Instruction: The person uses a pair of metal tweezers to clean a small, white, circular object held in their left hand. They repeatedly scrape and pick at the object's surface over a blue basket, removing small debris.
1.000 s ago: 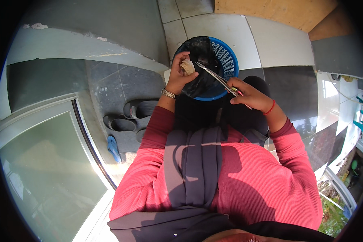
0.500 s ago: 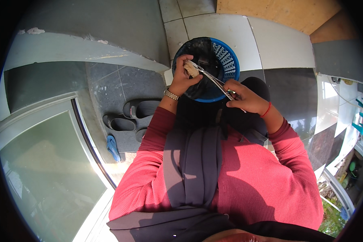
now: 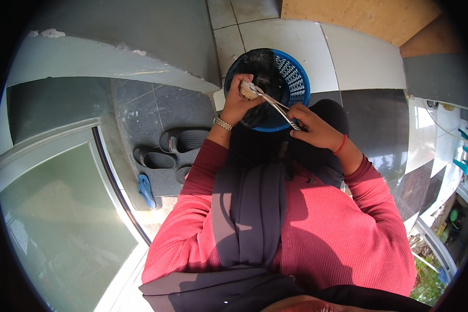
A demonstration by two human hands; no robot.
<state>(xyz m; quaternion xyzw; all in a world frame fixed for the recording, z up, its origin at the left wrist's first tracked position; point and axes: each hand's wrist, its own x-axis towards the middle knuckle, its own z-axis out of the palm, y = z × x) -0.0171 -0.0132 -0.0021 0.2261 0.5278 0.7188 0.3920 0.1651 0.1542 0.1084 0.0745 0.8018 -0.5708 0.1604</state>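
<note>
View from above, looking down at a person's lap and two bare hands. The left hand [image 3: 237,106], with a metal watch [image 3: 222,123] at its wrist, has its grip closed around a small, pale tan lump [image 3: 248,91]; what the lump is made of is too small to tell. The lump is held over the left part of a round blue basket [image 3: 302,73], whose inside is partly covered by a black lining [image 3: 260,61]. The right hand [image 3: 317,127], with a red bracelet [image 3: 340,144], has its grip wrapped around a long, thin metal tool [image 3: 279,109], either tongs or scissors. The tool slants up and leftward across the basket, its far end meeting the lump; whether its tips are pinched together is hard to see.

The basket stands on pale floor tiles [image 3: 291,39], just beyond the person's knees. The person wears a red ribbed top [image 3: 322,229] and a dark scarf [image 3: 247,218]. To the left lie dark shoes [image 3: 191,140], a blue flip-flop [image 3: 146,191] and, nearer the edge, a white-framed glass door [image 3: 62,218].
</note>
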